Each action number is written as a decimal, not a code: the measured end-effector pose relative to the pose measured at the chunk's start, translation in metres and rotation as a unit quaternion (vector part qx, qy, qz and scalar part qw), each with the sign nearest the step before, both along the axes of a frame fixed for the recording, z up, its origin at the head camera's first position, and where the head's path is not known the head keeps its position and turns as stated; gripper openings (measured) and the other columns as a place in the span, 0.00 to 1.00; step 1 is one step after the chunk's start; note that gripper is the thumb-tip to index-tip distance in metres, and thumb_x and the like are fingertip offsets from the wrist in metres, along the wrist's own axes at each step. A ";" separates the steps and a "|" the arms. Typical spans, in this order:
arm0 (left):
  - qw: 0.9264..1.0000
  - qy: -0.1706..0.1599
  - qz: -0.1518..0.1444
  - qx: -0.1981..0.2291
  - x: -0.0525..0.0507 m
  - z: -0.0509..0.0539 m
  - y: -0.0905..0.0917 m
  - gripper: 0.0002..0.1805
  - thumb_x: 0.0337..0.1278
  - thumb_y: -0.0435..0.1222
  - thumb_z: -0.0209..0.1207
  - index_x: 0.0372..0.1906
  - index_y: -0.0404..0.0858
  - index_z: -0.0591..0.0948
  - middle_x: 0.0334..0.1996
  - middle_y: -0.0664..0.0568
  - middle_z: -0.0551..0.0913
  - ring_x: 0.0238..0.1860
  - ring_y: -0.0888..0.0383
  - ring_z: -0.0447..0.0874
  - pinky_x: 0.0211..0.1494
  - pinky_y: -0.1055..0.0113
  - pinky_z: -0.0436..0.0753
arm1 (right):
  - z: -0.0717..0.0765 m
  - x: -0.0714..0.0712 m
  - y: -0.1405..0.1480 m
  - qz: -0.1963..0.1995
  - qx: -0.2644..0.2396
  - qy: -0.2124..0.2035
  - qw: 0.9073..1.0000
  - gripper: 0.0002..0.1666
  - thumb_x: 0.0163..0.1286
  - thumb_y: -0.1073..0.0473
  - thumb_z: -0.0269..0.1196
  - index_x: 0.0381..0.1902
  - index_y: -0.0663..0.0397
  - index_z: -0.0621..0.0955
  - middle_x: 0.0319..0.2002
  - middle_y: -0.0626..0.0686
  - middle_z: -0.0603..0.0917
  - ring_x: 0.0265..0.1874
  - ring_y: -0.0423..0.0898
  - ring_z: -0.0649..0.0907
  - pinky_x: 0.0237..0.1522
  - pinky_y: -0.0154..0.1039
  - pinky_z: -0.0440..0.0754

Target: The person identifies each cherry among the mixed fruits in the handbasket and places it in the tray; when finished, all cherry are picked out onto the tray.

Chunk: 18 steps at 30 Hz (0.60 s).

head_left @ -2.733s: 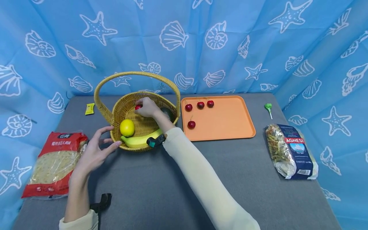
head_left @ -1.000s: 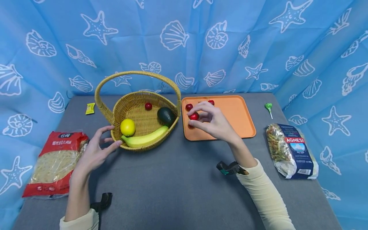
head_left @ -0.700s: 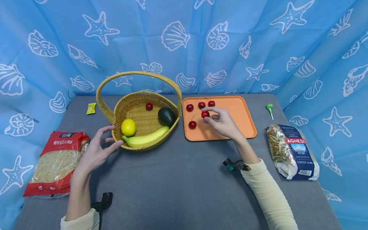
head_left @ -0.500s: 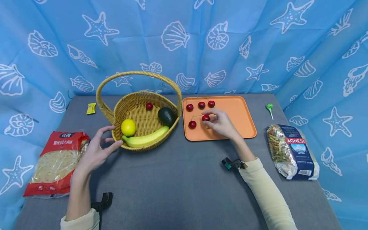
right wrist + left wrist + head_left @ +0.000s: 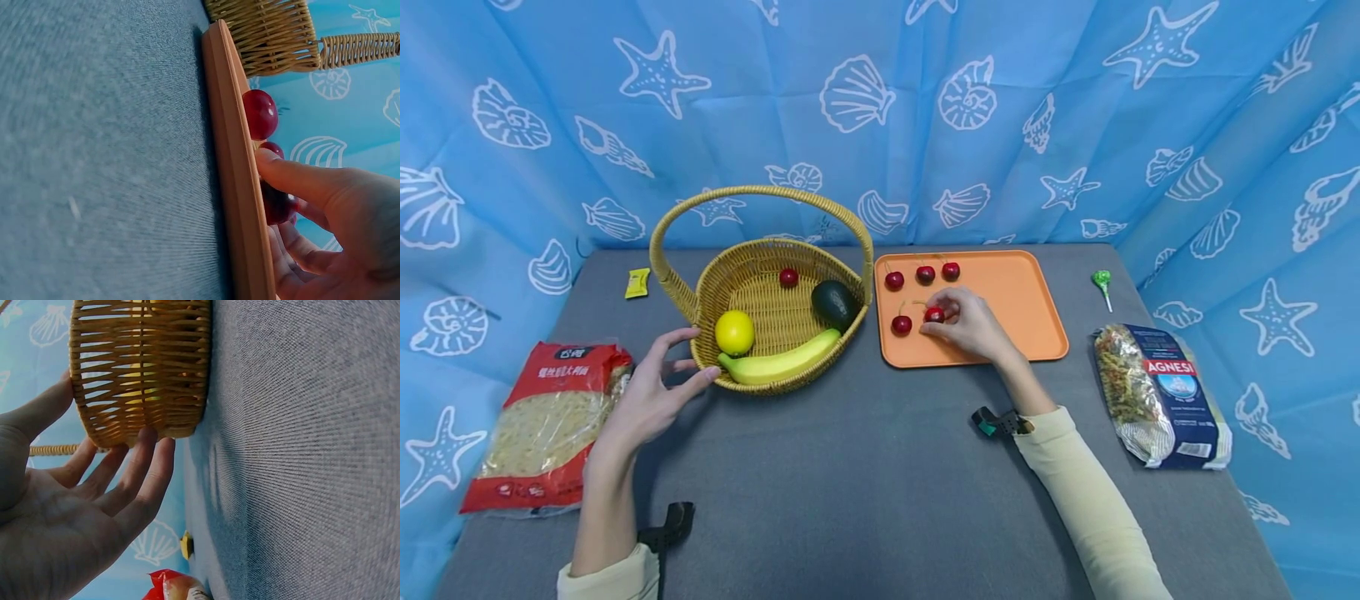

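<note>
My right hand [image 5: 972, 323] pinches a dark red cherry [image 5: 934, 315] between thumb and fingers, low over the orange tray [image 5: 1000, 300]. In the right wrist view the thumb lies across in front of that cherry [image 5: 275, 201]. Beside it, on its left, another stemmed cherry [image 5: 902, 325] rests on the tray. The spread fingers of my left hand [image 5: 651, 396] touch the left side of the wicker basket [image 5: 767, 312]; the left wrist view shows fingertips and thumb against its woven wall [image 5: 144, 375]. Inside the basket lie a cherry [image 5: 788, 277], a yellow round fruit [image 5: 734, 332], a banana [image 5: 782, 360] and an avocado [image 5: 834, 304].
Three cherries [image 5: 925, 275] line the tray's back edge. A red pasta bag [image 5: 546, 429] lies at left, a blue-labelled pasta bag [image 5: 1163, 396] at right. A yellow wrapped sweet [image 5: 637, 283] and a green lollipop [image 5: 1101, 280] lie near the back corners. A blue curtain [image 5: 880, 125] hangs behind.
My right hand has left the basket, where it held a cherry, and moved right to the tray. There the held cherry has come down beside another one. My left hand has stayed at the basket.
</note>
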<state>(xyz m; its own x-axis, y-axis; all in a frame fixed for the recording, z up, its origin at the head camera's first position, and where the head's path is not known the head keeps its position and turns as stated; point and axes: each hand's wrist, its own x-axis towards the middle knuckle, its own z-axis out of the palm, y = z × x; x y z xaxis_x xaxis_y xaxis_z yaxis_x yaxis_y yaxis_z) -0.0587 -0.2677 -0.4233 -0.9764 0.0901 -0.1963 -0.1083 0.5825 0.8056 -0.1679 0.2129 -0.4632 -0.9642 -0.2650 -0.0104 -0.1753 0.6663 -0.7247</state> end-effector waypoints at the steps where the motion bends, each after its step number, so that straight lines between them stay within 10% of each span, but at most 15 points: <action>1: 1.000 -0.001 0.000 0.000 0.000 0.000 0.000 0.44 0.77 0.51 0.64 0.86 0.43 0.57 0.86 0.32 0.55 0.73 0.30 0.75 0.50 0.73 0.81 | 0.000 0.000 0.000 0.001 0.001 -0.001 1.000 0.22 0.68 0.55 0.79 0.54 0.58 0.85 0.48 0.60 0.88 0.42 0.53 0.83 0.42 0.37 0.81; 18: 1.000 0.000 -0.002 0.000 0.000 -0.002 -0.002 0.44 0.77 0.51 0.64 0.86 0.44 0.57 0.86 0.33 0.55 0.72 0.31 0.75 0.49 0.75 0.80 | 0.024 0.011 -0.002 -0.014 -0.033 -0.002 0.999 0.28 0.70 0.56 0.77 0.63 0.62 0.82 0.60 0.64 0.86 0.55 0.61 0.87 0.60 0.59 0.88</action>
<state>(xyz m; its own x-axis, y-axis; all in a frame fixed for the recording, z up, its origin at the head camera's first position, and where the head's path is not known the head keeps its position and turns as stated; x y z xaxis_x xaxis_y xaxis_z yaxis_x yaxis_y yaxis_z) -0.0591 -0.2693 -0.4252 -0.9761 0.0937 -0.1961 -0.1057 0.5836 0.8051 -0.1570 0.2107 -0.4395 -0.9713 -0.2380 0.0028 -0.1546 0.6218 -0.7678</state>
